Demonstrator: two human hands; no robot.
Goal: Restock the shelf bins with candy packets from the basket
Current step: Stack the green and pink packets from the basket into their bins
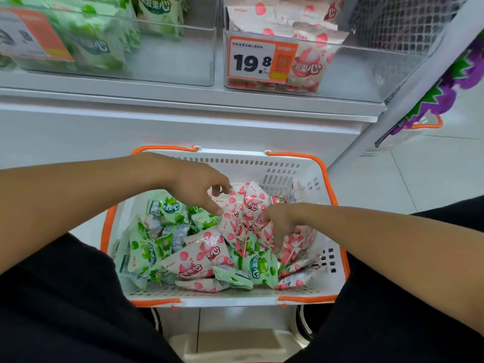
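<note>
Black-clad knees [65,297] flanking packet-filled basket [230,296]

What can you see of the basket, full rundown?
The basket is white, plastic-looking, with slotted walls and a perforated rim, edged in orange with orange handles folded down along its rim. It sits upright and level below the shelf, between the person's knees, apparently on a pale stand. It holds a loose heap of green packets and pink packets. The left hand and the right hand both reach in at pink packets near the middle.
</note>
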